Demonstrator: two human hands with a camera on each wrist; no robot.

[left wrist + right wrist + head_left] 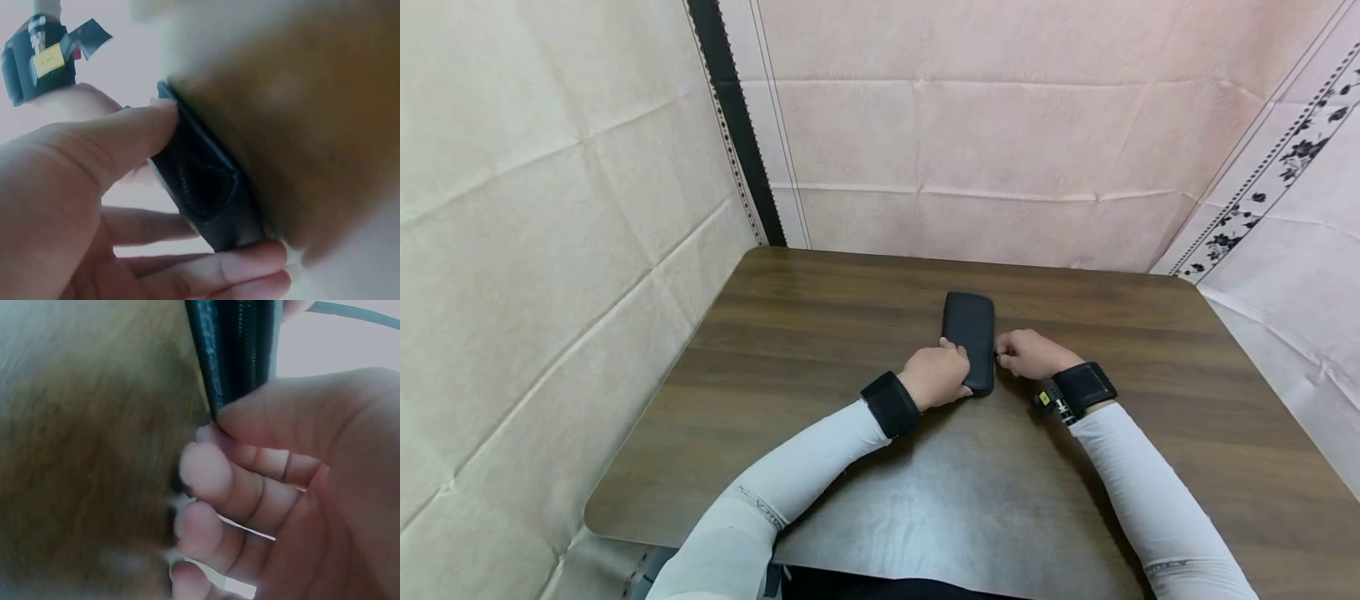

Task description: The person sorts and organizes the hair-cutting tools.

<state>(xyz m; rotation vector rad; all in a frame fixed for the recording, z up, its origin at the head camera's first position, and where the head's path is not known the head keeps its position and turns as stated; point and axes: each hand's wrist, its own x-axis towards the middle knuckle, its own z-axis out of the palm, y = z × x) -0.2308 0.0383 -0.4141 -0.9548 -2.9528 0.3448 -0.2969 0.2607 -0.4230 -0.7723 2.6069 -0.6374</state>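
A long black zip wallet (970, 333) stands over the wooden table, its broad face showing in the head view. My left hand (935, 377) grips its lower left part; in the left wrist view the thumb (140, 134) presses one face while fingers support the other side and lower end. A folded gusset shows at that end of the wallet (206, 187). On the opposite side, my right hand (1033, 354) pinches a small dark zipper pull (997, 356) at the wallet's edge. Zipper teeth (250, 337) run above the right thumb, whose tip largely hides the pull in the right wrist view.
The brown wooden table (790, 350) has rounded corners and extends around both hands. Pale creased cloth (1000, 142) hangs behind it and along the left side. Each wrist wears a black band, and a small camera (1051, 402) sits at the right one.
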